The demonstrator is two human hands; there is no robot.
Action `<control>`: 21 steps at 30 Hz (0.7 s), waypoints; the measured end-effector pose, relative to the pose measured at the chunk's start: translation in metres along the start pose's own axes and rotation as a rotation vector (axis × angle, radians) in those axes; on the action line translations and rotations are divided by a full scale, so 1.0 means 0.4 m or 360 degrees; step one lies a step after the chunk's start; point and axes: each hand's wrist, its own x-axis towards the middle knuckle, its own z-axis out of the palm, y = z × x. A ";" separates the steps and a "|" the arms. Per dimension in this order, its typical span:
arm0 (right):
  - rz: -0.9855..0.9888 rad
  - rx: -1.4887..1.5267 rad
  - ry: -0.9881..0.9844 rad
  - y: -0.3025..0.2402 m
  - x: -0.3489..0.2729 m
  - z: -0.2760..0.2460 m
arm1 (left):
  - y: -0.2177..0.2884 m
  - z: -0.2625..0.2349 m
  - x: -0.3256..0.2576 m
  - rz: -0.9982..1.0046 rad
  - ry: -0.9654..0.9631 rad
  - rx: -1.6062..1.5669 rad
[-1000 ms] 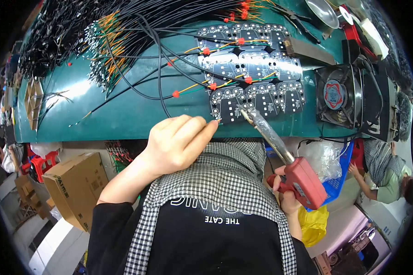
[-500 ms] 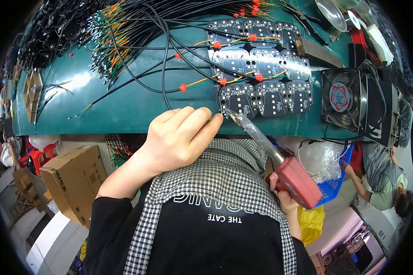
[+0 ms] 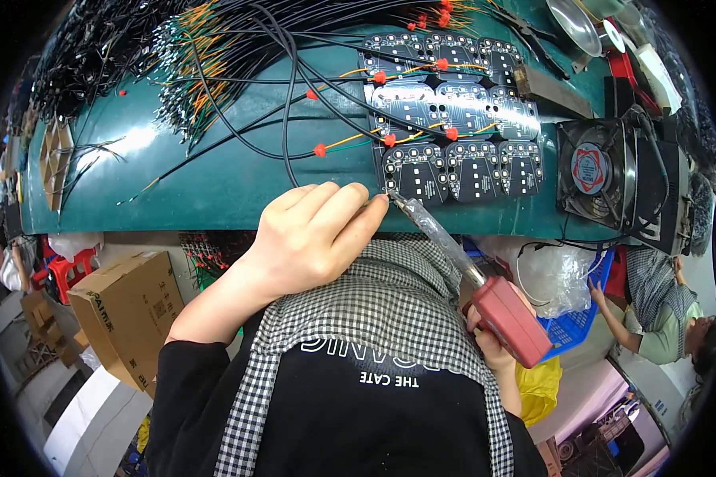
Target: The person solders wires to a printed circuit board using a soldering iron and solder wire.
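My left hand (image 3: 314, 230) is closed in a pinch at the bench's near edge, on the end of a black cable (image 3: 286, 143) that runs down behind the fingers. Its fingertips are at the near-left corner of a panel of black circuit boards (image 3: 414, 171). My right hand (image 3: 489, 342) grips a red-bodied soldering gun (image 3: 511, 320), partly hiding behind it. The gun's metal tip meets that same corner beside my left fingertips; the contact is too small to make out. Other boards in the panel have orange and green wires attached, with red pieces (image 3: 320, 150) on their cables.
A large bundle of black cables with stripped ends (image 3: 187, 87) covers the far left. Right of the boards are a metal bar (image 3: 557, 91), pliers (image 3: 533, 40) and a fan (image 3: 593, 165). Below the bench stand a carton (image 3: 127, 318) and a blue basket (image 3: 569, 330). Another person sits at right.
The soldering gun's body has swung slightly left, with its tip staying at the board corner. My left hand holds nearly the same place.
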 end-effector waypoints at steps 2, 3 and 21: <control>-0.0015 0.0018 0.0037 -0.006 0.000 0.008 | 0.001 -0.001 0.001 0.0000 -0.0007 0.0007; -0.0029 0.0034 0.0075 -0.008 -0.001 0.010 | 0.001 0.000 0.001 -0.0001 -0.0009 0.0011; 0.0227 -0.0163 0.0084 0.009 -0.064 0.006 | 0.012 0.003 0.001 0.0035 0.0031 0.0041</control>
